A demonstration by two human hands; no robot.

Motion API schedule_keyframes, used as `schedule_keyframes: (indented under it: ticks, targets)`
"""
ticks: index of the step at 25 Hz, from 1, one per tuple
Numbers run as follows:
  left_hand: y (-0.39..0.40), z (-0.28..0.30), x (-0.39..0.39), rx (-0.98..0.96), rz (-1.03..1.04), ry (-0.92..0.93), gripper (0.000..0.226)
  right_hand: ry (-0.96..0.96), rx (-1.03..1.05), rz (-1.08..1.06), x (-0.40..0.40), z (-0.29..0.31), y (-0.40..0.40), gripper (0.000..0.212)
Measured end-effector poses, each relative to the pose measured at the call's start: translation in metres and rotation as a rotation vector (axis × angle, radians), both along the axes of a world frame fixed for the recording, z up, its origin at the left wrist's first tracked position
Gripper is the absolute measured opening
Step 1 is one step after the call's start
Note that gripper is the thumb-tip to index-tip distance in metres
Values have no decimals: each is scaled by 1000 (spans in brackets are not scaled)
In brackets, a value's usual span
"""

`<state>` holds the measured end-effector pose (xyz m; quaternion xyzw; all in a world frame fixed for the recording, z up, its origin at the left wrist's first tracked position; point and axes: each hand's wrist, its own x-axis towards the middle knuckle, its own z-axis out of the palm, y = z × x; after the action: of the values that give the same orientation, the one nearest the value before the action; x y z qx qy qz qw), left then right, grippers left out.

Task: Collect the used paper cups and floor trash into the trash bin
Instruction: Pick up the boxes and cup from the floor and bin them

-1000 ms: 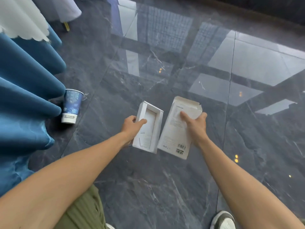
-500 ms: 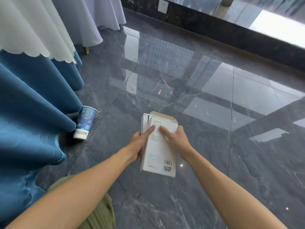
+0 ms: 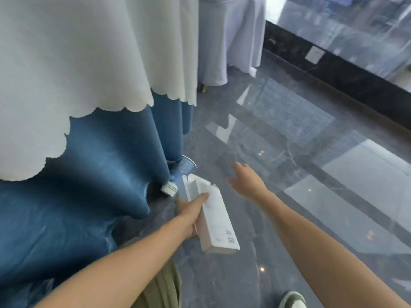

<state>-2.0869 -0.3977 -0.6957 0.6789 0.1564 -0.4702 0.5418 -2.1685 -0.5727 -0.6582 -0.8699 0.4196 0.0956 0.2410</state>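
Now I am clamping the white cardboard box (image 3: 213, 216) in my left hand (image 3: 189, 214) while my right hand (image 3: 245, 183), fingers spread and empty, is hovering right of the tipped blue paper cup (image 3: 181, 174) by the blue table skirt (image 3: 93, 174), making the free right the nearer taker.

The paper cup (image 3: 181, 174) lies on the floor (image 3: 289, 196) against the draped cloth (image 3: 100, 174) to its left. The box (image 3: 213, 221), in the left hand (image 3: 189, 215), sits before the cup; the right hand (image 3: 246, 182) hangs right of both.
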Motion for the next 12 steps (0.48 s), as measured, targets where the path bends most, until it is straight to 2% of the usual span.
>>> schedule_keyframes:
  ticks: [2,4,7,10,12]
  targets:
    - [10,-11,10,47,111,21,86,-27,-61,208,41,-15,3,36]
    - [21,-15,22,78,165,32,82,-50,-18,301,77,-40,4,36]
    - [43,-9,44,120,192,4,62,-78,158,254,122,-67,5,35]
    - [65,5,58,128,127,14,66,-112,224,186,151,-84,6,58]
    - [76,16,59,126,65,14,58,-111,270,129,158,-98,6,71]
